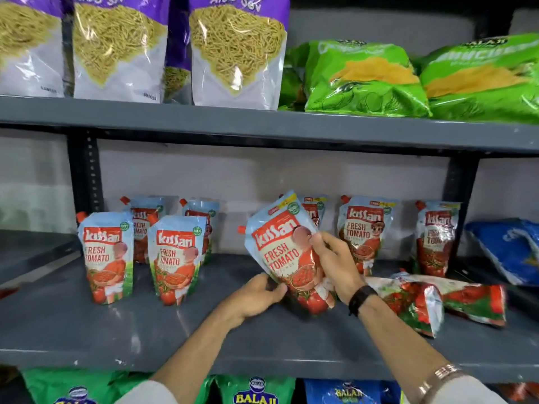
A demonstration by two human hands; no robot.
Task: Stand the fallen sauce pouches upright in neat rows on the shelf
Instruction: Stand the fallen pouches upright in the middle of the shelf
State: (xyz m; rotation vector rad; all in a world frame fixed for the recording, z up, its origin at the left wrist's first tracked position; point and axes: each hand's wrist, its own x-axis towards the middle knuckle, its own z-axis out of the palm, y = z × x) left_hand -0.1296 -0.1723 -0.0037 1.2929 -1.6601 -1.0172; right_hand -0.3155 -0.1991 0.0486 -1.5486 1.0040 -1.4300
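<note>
We grip a tilted ketchup pouch (287, 252), left hand (256, 295) pinching its base, right hand (335, 263) clasping its side, apparently to square it. Fallen pouches (431, 301) lie beside it on the shelf (87, 330).

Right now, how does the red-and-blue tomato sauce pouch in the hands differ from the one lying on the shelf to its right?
The held red-and-blue tomato sauce pouch is raised and tilted left, front label facing the camera; the fallen red-and-blue sauce pouch lies flat on the grey metal shelf, label mostly turned away. The left hand grips the held pouch's base and the right hand its side; nothing touches the fallen one. Both carry the same tomato artwork.
</note>
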